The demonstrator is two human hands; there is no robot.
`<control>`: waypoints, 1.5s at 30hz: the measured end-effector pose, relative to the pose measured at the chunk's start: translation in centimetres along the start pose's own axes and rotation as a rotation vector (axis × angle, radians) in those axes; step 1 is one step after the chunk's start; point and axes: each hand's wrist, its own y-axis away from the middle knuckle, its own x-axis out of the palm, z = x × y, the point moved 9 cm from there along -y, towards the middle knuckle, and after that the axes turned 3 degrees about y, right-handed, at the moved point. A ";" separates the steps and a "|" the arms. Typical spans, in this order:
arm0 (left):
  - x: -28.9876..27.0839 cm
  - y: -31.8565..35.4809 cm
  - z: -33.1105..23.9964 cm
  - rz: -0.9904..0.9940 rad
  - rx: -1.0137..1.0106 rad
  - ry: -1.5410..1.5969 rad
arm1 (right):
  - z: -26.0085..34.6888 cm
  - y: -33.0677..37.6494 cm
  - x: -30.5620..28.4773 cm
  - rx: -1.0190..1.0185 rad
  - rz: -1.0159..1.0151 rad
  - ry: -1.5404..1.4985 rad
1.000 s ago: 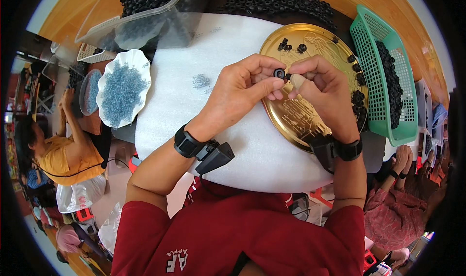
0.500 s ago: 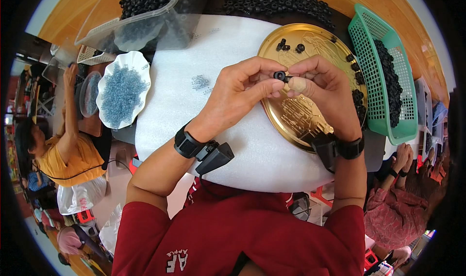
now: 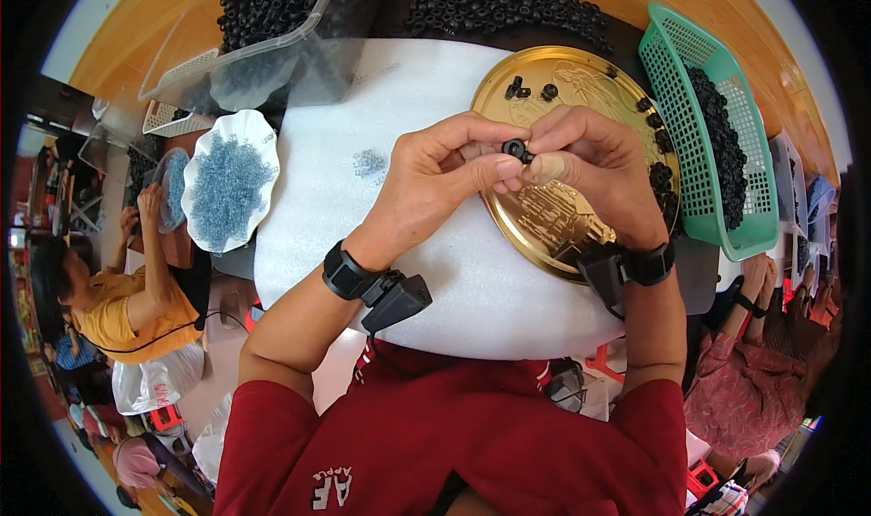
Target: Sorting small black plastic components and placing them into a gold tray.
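Between both hands, over the left part of a round gold tray [image 3: 517, 209], is a small black ring-shaped part [image 3: 515, 148]. My left hand [image 3: 445, 164] pinches it between thumb and fingertips. My right hand [image 3: 590, 158], with a tan wrap on its thumb, presses its fingertips against the part's right side. Whatever else the right fingertips hold is hidden. Several like black parts [image 3: 550, 92] lie on the tray's far side, and more sit along its right rim. A white foam sheet [image 3: 363, 208] lies under my forearms, with a few tiny clear-blue pieces [image 3: 368, 162] on it.
A green basket [image 3: 667, 81] of black parts stands at the right. On the left is a white scalloped dish [image 3: 264, 203] of clear-blue pieces; behind it, a clear bin [image 3: 318, 26] of black rings. Loose black rings [image 3: 499, 4] cover the far edge. Co-workers sit on both sides.
My hands stay pinched around the black part, which has turned slightly. The whole view has shifted a little. At the left, a co-worker's arms have come lower, to a round dish.
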 end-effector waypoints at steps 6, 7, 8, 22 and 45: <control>0.1 0.1 0.1 0.000 0.001 -0.054 | 0.2 0.0 0.2 0.007 0.015 -0.014; 0.1 0.1 0.1 -0.001 0.001 -0.054 | 0.2 0.0 0.2 0.008 0.016 -0.014; 0.0 0.0 0.3 -0.017 -0.018 -0.062 | 0.4 -0.1 0.1 -0.019 0.014 0.040; 0.7 0.1 -1.1 0.042 0.083 -0.288 | 0.1 -0.2 -0.6 0.012 0.082 0.002; 1.2 0.6 -2.7 0.058 0.291 -0.462 | -0.1 -0.2 2.0 0.094 0.230 -0.282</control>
